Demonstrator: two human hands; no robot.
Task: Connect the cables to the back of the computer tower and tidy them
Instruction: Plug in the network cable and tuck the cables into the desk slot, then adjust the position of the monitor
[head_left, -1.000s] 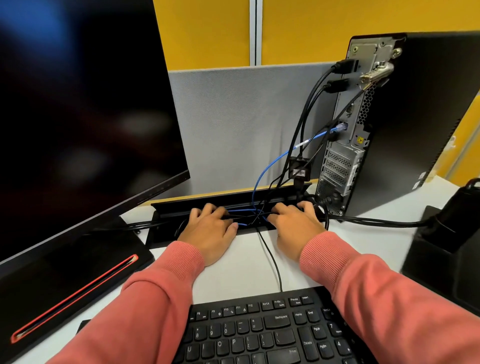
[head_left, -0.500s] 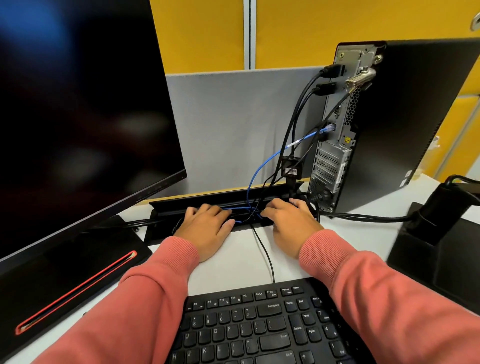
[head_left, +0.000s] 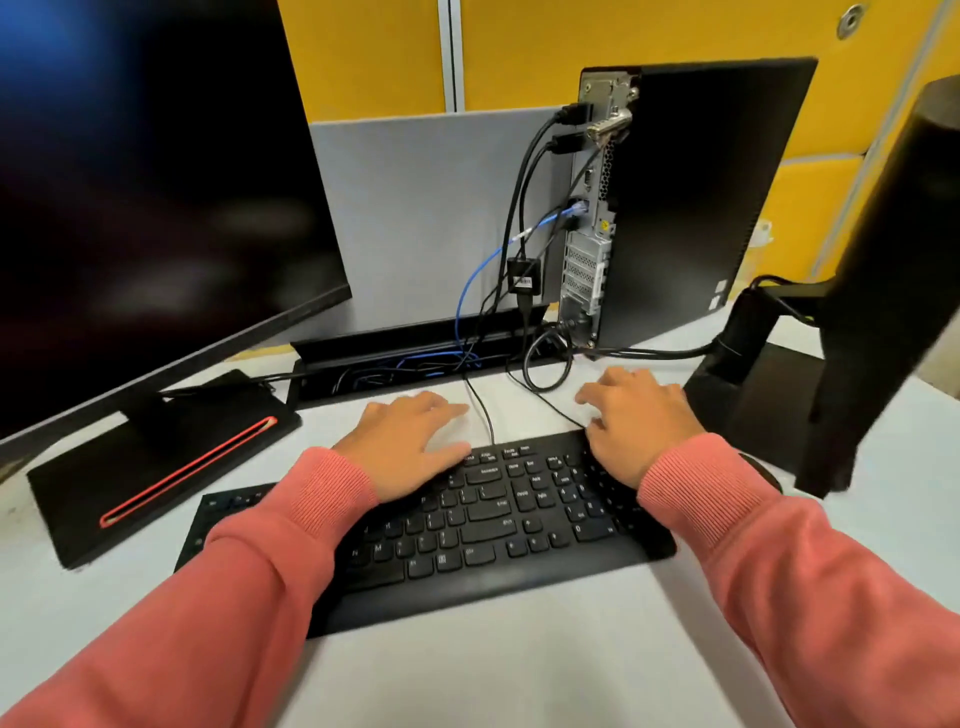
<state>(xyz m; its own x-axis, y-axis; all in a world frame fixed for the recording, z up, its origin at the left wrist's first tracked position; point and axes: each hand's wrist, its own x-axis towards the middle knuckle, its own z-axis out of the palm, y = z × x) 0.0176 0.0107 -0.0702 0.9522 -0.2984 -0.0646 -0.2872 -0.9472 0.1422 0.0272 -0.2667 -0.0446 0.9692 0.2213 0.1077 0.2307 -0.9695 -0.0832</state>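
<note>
The black computer tower (head_left: 691, 208) stands at the back right with its rear panel facing left. Several black cables (head_left: 524, 176) and a blue network cable (head_left: 475, 280) are plugged into it and drop into the black cable tray (head_left: 405, 338) along the desk's back edge. A black loop of cable (head_left: 545, 364) lies beside the tower's foot. My left hand (head_left: 410, 441) and my right hand (head_left: 631, 415) hover flat over the keyboard's far edge, fingers relaxed, holding nothing.
A black keyboard (head_left: 467, 525) lies in front of me, its thin cable (head_left: 480, 410) running back to the tray. A large monitor (head_left: 145, 171) on a stand (head_left: 156, 467) fills the left. A second monitor's arm and base (head_left: 779, 384) stand at the right.
Both hands have pulled back from the cable tray toward me and now sit over the keyboard. The view has tilted down and back, showing more of the desk.
</note>
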